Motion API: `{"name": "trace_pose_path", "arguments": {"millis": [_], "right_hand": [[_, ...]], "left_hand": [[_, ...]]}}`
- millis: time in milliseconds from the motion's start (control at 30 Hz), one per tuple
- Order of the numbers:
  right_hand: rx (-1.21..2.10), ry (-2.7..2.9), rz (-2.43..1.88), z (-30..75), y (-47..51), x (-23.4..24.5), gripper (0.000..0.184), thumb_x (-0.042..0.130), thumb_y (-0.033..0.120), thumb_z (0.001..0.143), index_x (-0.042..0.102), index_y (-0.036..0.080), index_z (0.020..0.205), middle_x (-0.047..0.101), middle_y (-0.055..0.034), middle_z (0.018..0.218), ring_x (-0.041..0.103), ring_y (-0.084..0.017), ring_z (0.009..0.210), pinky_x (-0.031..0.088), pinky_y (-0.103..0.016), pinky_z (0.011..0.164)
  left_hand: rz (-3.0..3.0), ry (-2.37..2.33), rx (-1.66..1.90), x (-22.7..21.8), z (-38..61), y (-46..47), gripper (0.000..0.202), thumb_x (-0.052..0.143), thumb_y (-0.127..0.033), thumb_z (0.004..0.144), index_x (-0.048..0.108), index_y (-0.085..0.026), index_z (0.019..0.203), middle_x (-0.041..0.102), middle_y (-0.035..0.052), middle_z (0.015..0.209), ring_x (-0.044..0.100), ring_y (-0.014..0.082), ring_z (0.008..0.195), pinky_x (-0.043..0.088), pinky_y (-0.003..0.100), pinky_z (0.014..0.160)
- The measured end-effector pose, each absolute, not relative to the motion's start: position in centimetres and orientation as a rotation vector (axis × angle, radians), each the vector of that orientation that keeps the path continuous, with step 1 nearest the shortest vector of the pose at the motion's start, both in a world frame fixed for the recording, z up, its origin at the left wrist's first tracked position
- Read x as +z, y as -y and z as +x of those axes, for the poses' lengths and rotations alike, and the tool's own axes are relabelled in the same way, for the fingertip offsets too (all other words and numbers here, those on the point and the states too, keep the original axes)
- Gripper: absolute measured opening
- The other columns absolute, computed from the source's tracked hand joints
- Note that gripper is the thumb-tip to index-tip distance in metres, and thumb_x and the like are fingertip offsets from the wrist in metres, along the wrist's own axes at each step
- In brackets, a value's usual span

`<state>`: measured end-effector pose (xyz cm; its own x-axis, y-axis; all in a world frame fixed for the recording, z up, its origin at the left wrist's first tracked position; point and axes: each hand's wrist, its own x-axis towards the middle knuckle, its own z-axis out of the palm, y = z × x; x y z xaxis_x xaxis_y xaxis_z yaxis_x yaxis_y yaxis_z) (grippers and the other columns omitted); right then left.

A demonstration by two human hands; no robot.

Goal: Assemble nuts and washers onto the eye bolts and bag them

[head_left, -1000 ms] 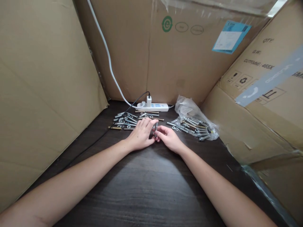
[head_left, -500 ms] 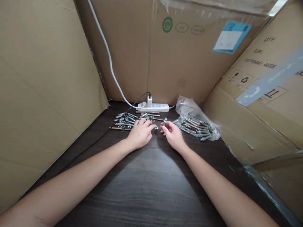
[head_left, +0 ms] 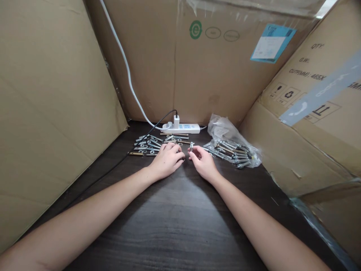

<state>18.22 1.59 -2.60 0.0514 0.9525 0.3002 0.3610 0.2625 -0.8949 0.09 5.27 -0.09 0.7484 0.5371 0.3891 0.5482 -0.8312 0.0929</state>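
"What does the right hand (head_left: 204, 163) have?"

"A bolt (head_left: 191, 146). The thumb and finger pinch it, and it stands up just beside the left hand (head_left: 167, 160). It is silver and shiny. I can't tell if its low end touches the table (head_left: 175, 229)."

"And the left hand?"

"Its fingers are bent, and the thumb is near the first finger. There may be a small thing between the tips (it is too tiny for me to see), so I can't tell if they pinch."

"Do the hands touch?"

"No, there is a small gap between them."

"What is all that shiny stuff?"

"A lot of bits (head_left: 154, 142), bolts and nuts and rings, lie behind the left hand and to its left. One gold pin (head_left: 136, 154) is at the near edge of them."

"And on the other side?"

"A clear bag (head_left: 224, 128) with more bolts in it, near the right hand. The white power strip (head_left: 191, 128) is behind the bits, and a black cord (head_left: 113, 169) runs from its plug (head_left: 176, 122) over some of them."
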Motion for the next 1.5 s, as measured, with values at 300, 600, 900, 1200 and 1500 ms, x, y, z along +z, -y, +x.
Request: {"name": "trace_pose_path", "arguments": {"millis": [300,600,900,1200,1500], "right_hand": [[0.595,1.639,-1.288,17.9,-1.1,-2.0,0.018,0.050,0.030,0.085,0.061,0.020,0.096,0.065,-0.0051,0.087,0.059,-0.018,0.070,0.047,-0.031,0.067],[0.359,1.918,-1.243,17.4,-0.1,-1.4,0.021,0.047,0.018,0.087,0.062,0.021,0.101,0.063,-0.0069,0.093,0.058,-0.020,0.084,0.046,-0.033,0.078],[0.364,1.913,-1.230,17.3,-0.1,-1.4,0.020,0.049,0.017,0.086,0.062,0.020,0.101,0.064,-0.0070,0.094,0.059,-0.020,0.085,0.046,-0.032,0.079],[0.330,1.907,-1.235,17.5,-0.2,-1.5,0.017,0.051,0.016,0.086,0.061,0.018,0.099,0.065,-0.0062,0.093,0.059,-0.017,0.080,0.047,-0.030,0.076],[0.433,1.758,-1.237,17.5,-0.5,-1.7,0.016,0.050,0.021,0.087,0.061,0.018,0.097,0.065,-0.0057,0.089,0.059,-0.017,0.073,0.049,-0.029,0.070]], "left_hand": [[-2.850,0.951,-0.891,0.6,0.2,-5.0,0.024,0.039,-0.027,0.094,0.060,-0.018,0.089,0.061,0.0067,0.090,0.048,0.0217,0.091,0.035,0.039,0.082],[-2.809,1.047,-1.056,1.2,0.0,-4.6,0.026,0.032,-0.028,0.097,0.054,-0.019,0.088,0.059,0.0048,0.089,0.047,0.0196,0.086,0.033,0.036,0.078],[-2.878,1.059,-1.121,1.0,0.0,-4.5,0.017,0.036,-0.025,0.095,0.051,-0.019,0.092,0.057,0.0036,0.088,0.049,0.0185,0.085,0.034,0.034,0.077],[-2.856,1.094,-1.172,0.8,0.0,-4.7,0.020,0.035,-0.027,0.096,0.052,-0.018,0.089,0.055,0.0043,0.090,0.050,0.0180,0.087,0.034,0.033,0.078],[-2.874,1.147,-1.054,0.7,0.0,-4.8,0.019,0.042,-0.027,0.092,0.054,-0.019,0.104,0.058,0.0055,0.100,0.050,0.0203,0.094,0.036,0.036,0.084]]}}
